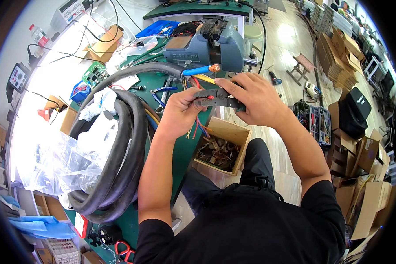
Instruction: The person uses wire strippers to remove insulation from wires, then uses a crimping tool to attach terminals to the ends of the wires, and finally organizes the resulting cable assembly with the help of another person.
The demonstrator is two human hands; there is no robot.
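Note:
A dark wire stripper lies crosswise over the green bench's right edge, its handle end gripped in my right hand. Pressed against its jaws is my left hand, thumb and fingers closed together. A small red wire end shows at the jaws; the rest of it is hidden by my left fingers. Just beyond, a thick blue wire with bare copper strands and a yellow wire stick out of a heavy black cable. Thin coloured wires hang below my hands.
The cable's large coil fills the bench's left side, with plastic bags against it. A blue-grey vise stands ahead. Blue-handled pliers lie near my left hand. Below is a wooden box of scraps. Cardboard boxes line the right.

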